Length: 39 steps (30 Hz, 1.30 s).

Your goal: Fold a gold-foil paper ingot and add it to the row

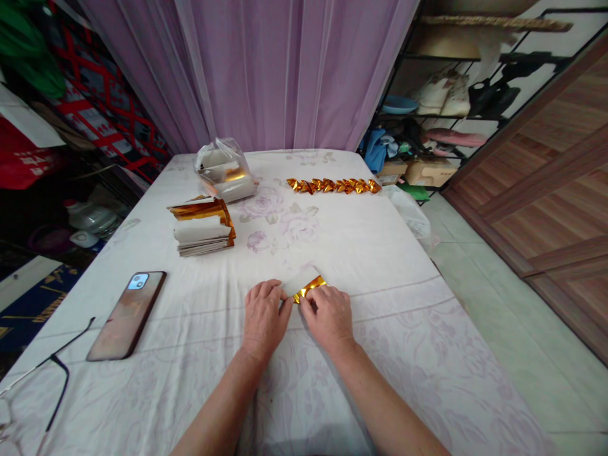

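Note:
Both of my hands rest on the white flowered tablecloth (389,253) and press on one small sheet of gold foil paper (310,286). My left hand (264,313) holds down its left side with curled fingers. My right hand (327,315) pinches the gold edge at the fold. The sheet's white back shows above my fingers. A stack of gold foil sheets (204,228) lies to the far left. A row of several folded gold pieces (333,185) is lined up at the far side of the table.
A clear plastic bag (223,170) with more paper sits behind the stack. A phone (127,315) lies face down at the left, with glasses (52,373) near the front left corner. Purple curtain behind; shelves and tiled floor to the right.

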Each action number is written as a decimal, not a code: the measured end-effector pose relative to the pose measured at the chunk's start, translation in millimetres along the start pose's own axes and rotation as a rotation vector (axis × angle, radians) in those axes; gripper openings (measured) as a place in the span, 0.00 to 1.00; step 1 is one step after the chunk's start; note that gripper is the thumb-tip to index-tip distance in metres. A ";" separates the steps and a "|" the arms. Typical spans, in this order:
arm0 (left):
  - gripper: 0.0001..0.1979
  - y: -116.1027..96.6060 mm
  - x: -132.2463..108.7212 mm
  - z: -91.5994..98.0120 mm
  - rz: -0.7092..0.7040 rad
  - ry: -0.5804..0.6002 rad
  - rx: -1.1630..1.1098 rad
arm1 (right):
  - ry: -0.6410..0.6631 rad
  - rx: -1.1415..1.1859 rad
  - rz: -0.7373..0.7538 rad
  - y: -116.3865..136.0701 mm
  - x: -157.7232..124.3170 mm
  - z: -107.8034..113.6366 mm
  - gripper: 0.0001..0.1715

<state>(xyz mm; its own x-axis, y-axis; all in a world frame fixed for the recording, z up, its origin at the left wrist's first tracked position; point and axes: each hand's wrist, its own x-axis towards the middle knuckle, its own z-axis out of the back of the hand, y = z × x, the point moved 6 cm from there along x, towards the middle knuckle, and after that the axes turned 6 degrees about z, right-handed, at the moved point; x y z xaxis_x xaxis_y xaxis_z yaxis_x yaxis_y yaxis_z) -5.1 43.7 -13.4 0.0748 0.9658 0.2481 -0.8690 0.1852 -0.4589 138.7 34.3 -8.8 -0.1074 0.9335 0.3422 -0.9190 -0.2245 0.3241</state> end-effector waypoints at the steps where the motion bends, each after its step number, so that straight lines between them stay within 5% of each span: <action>1: 0.05 -0.2 0.0 0.1 -0.002 -0.001 -0.002 | 0.006 -0.003 -0.002 -0.1 0.1 -0.5 0.10; 33: 0.01 -1.1 2.4 -0.4 0.079 0.033 -0.013 | 0.017 0.054 -0.025 -3.0 0.2 -3.8 0.07; 39: 0.09 -0.9 4.6 -2.2 0.105 0.092 -0.018 | 0.064 0.119 0.018 -8.1 -1.0 -5.9 0.06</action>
<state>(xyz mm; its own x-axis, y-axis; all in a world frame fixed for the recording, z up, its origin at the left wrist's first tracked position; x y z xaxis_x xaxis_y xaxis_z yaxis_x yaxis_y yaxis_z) -3.0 48.3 -13.8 0.0289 0.9925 0.1192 -0.8657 0.0845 -0.4934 144.0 36.8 -17.0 -0.1506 0.9442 0.2929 -0.8659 -0.2689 0.4218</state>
